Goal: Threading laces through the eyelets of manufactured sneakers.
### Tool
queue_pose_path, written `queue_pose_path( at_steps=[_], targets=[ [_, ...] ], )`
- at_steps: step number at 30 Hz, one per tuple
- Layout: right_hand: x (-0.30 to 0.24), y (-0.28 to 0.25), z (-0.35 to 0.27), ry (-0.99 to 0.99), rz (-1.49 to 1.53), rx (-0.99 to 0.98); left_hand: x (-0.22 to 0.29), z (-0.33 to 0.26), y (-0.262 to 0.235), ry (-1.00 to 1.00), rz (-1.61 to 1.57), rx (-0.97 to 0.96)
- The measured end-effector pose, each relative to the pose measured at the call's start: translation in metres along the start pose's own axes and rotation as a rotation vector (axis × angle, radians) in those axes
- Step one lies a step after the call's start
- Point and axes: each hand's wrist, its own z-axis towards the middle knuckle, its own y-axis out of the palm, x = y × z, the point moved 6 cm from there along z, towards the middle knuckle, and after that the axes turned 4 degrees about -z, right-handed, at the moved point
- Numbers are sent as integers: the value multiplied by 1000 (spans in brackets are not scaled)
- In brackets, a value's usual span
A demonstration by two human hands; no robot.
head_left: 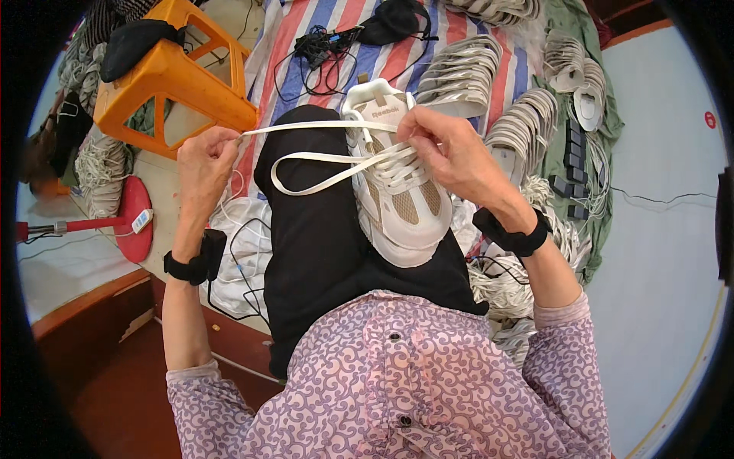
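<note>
Striped sheeting (307,21) lies beyond the sneaker (403,203), my left hand (205,164) pinching its lace (306,125) leftward, my pinched right hand (455,148) nearer, hold unclear.

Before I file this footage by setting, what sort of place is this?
Probably a small shoe workshop: a beige-and-white sneaker with its lace drawn out, nested rows of pale shoe parts, and heaped white cords.

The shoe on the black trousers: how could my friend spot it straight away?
Find the black trousers in the middle, above the purple patterned shirt. Over the right leg lies a white-and-beige shoe, toe toward the shirt. Unlike the stacks of pale shoe pieces beyond, it sits alone, with a white lace stretching to the person's left hand.
</note>
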Motion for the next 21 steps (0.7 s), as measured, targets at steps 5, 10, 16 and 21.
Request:
queue_pose_path(
  at_steps=[5,10,16,21],
  targets=[
    [18,-1,2,68,353,-163,-22,1,-40,9,66,54],
    [22,-12,-4,180,556,-263,-98,8,-139,35,293,129],
    [28,-22,-6,260,563,-235,-178,0,-267,-153,539,177],
    [28,-9,4,122,495,-150,-215,-23,-364,224,923,212]
  ],
)
